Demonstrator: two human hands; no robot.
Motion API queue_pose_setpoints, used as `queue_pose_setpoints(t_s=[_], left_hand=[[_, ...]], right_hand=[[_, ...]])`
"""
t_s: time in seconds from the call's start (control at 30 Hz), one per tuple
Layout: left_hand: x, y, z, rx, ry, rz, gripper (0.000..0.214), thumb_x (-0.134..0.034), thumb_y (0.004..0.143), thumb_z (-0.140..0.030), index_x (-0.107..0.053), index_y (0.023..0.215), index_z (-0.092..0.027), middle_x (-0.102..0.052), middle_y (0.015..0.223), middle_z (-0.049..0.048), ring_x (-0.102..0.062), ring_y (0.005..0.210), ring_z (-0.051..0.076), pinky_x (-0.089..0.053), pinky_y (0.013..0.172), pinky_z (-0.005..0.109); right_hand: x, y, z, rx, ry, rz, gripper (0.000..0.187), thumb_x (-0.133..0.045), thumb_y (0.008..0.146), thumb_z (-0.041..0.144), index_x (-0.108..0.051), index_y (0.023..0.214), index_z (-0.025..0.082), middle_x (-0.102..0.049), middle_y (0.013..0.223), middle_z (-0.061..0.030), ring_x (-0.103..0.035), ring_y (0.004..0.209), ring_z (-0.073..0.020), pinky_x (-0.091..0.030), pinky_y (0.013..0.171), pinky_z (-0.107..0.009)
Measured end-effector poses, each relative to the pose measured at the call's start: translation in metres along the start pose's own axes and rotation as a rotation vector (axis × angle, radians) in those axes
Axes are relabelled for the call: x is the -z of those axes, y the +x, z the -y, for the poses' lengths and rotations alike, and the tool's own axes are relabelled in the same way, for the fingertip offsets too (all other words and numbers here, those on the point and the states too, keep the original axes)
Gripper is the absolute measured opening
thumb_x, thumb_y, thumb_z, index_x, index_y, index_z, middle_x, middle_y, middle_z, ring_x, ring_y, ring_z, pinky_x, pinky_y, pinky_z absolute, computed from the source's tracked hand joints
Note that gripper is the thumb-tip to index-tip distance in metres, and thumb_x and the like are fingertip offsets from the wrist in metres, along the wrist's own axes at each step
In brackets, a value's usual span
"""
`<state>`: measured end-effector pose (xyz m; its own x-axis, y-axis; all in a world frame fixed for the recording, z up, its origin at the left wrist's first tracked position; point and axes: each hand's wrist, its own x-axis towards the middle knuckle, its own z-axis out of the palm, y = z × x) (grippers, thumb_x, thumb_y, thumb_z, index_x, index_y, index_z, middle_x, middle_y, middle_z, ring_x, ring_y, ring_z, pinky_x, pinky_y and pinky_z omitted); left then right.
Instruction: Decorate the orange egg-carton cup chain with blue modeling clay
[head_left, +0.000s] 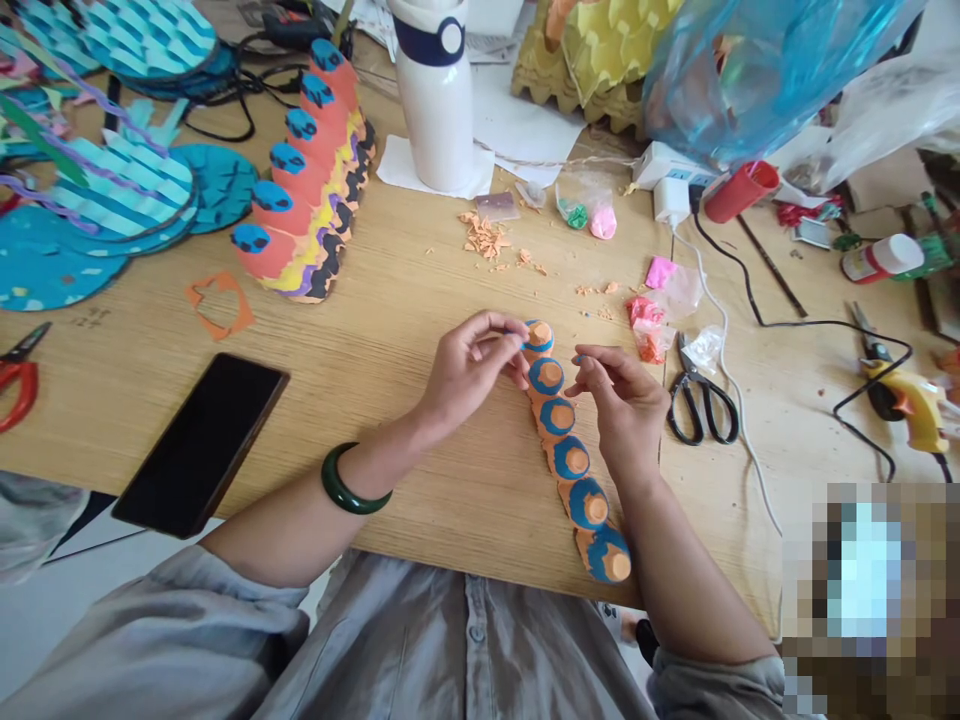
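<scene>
A strip of orange egg-carton cones with blue rings (574, 460) lies on the wooden table (420, 300) in front of me. My left hand (469, 370), with a green bangle on its wrist, pinches at the blue ring of the farthest cone. My right hand (622, 400) is curled beside the second cone, fingertips pinched on something I cannot make out. A finished row of orange cones with blue tops (304, 180) stands at the back left.
A black phone (201, 445) lies at the front left, red scissors (19, 375) at the left edge. Black scissors (701, 400), a yellow glue gun (904, 395), cables and clay bags lie right. A white bottle (435, 95) and blue paper discs (120, 190) stand behind.
</scene>
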<state>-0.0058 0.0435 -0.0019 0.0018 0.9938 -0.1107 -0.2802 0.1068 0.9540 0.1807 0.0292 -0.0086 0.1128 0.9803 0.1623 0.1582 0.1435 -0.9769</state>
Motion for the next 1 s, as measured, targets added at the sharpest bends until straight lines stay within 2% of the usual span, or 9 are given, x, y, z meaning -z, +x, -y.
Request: queue_pose_setpoints(t_s=[0.13, 0.27, 0.3, 0.37, 0.5, 0.63, 0.77, 0.9, 1.0], left_hand=[[0.009, 0.013, -0.008, 0.202, -0.240, -0.095, 0.006, -0.061, 0.076, -0.017, -0.065, 0.072, -0.015, -0.060, 0.073, 0.0005, -0.056, 0.058, 0.008, -0.046, 0.047, 0.020], [0.018, 0.019, -0.008, 0.268, -0.088, -0.091, 0.006, -0.063, 0.078, -0.012, -0.068, 0.080, -0.014, -0.045, 0.059, -0.0064, -0.040, 0.046, 0.004, -0.034, 0.039, 0.017], [0.019, 0.020, -0.005, 0.269, -0.008, -0.086, 0.009, -0.063, 0.079, -0.009, -0.070, 0.083, -0.013, -0.047, 0.059, -0.0065, -0.039, 0.045, 0.004, -0.034, 0.038, 0.017], [0.020, 0.020, 0.000, 0.266, 0.100, -0.105, 0.016, -0.060, 0.083, -0.007, -0.073, 0.091, -0.011, -0.062, 0.070, -0.0019, -0.040, 0.045, 0.004, -0.040, 0.038, 0.018], [0.019, 0.020, 0.006, 0.285, 0.104, -0.089, 0.018, -0.060, 0.088, -0.007, -0.074, 0.098, -0.009, -0.076, 0.091, 0.0052, -0.041, 0.046, 0.002, -0.055, 0.046, 0.022], [0.016, 0.020, 0.002, 0.382, -0.100, -0.039, 0.017, -0.061, 0.088, -0.005, -0.076, 0.095, -0.009, -0.075, 0.083, 0.0044, -0.043, 0.047, 0.003, -0.060, 0.054, 0.025], [0.015, 0.023, -0.001, 0.471, -0.279, -0.075, 0.020, -0.059, 0.089, 0.000, -0.075, 0.082, -0.009, -0.060, 0.060, -0.0009, -0.051, 0.051, 0.006, -0.059, 0.059, 0.022], [0.014, 0.024, -0.002, 0.541, -0.381, -0.068, 0.021, -0.062, 0.092, -0.005, -0.072, 0.073, -0.010, -0.061, 0.063, 0.0008, -0.057, 0.057, 0.007, -0.059, 0.064, 0.022], [0.014, 0.022, -0.005, 0.553, -0.403, -0.031, 0.021, -0.065, 0.092, -0.006, -0.072, 0.072, -0.009, -0.063, 0.065, 0.0013, -0.057, 0.058, 0.006, -0.057, 0.061, 0.019]], right_hand=[[0.000, 0.006, -0.010, -0.149, 0.040, 0.002, 0.019, -0.080, 0.087, 0.039, -0.080, 0.094, 0.022, -0.077, 0.086, -0.0009, -0.068, 0.059, -0.0112, -0.063, 0.058, -0.026], [-0.002, 0.008, -0.016, -0.194, 0.097, -0.034, 0.021, -0.083, 0.082, 0.043, -0.081, 0.086, 0.022, -0.077, 0.083, -0.0015, -0.067, 0.064, -0.0128, -0.063, 0.057, -0.026], [-0.002, 0.008, -0.016, -0.188, 0.105, -0.036, 0.021, -0.084, 0.081, 0.043, -0.081, 0.085, 0.022, -0.077, 0.085, -0.0018, -0.068, 0.068, -0.0136, -0.063, 0.057, -0.026], [-0.003, 0.008, -0.018, -0.173, 0.110, -0.029, 0.020, -0.085, 0.080, 0.042, -0.081, 0.084, 0.023, -0.078, 0.090, -0.0024, -0.071, 0.077, -0.0153, -0.064, 0.061, -0.026], [-0.004, 0.007, -0.019, -0.190, 0.105, 0.006, 0.020, -0.085, 0.080, 0.043, -0.082, 0.085, 0.023, -0.078, 0.092, -0.0025, -0.072, 0.082, -0.0163, -0.066, 0.067, -0.029], [-0.004, 0.007, -0.018, -0.216, 0.117, 0.038, 0.021, -0.085, 0.081, 0.042, -0.081, 0.086, 0.022, -0.078, 0.090, -0.0025, -0.071, 0.076, -0.0152, -0.066, 0.067, -0.029], [-0.003, 0.010, -0.016, -0.194, 0.113, 0.093, 0.020, -0.083, 0.083, 0.040, -0.080, 0.088, 0.021, -0.077, 0.088, -0.0029, -0.070, 0.072, -0.0148, -0.067, 0.064, -0.030], [-0.001, 0.014, -0.007, -0.153, 0.089, 0.126, 0.016, -0.083, 0.083, 0.037, -0.080, 0.089, 0.022, -0.076, 0.089, -0.0017, -0.069, 0.071, -0.0136, -0.065, 0.058, -0.027], [-0.001, 0.015, 0.005, -0.030, 0.020, 0.146, 0.008, -0.081, 0.086, 0.031, -0.081, 0.091, 0.024, -0.076, 0.093, 0.0000, -0.066, 0.068, -0.0113, -0.061, 0.054, -0.024]])
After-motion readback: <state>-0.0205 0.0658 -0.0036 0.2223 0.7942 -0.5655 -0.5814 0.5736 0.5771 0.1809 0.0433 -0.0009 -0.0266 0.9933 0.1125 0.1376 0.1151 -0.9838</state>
